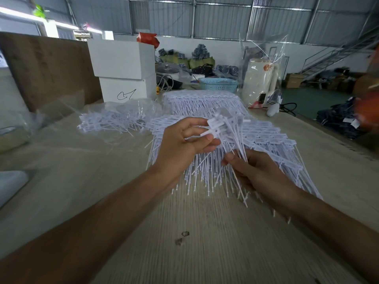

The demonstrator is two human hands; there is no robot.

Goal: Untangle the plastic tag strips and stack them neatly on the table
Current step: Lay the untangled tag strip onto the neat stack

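White plastic throughout. Far left on table point(205, 232): loose tangled heap point(114, 119), still unsorted. Left hand point(184, 144) pinches head end of held tag strip cluster point(225, 130), lifted over neat stack point(266, 144). Right hand point(256, 171) curls round trailing stems. Step: teasing cluster apart. Next move likely needs gentle pull along stems, then laying strip onto stack, heads aligned.

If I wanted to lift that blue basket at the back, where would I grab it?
Probably by the rim of the blue basket, reaching down from above: it sits upright with its open top facing up, and its near side is hemmed in by stacked tag strips.
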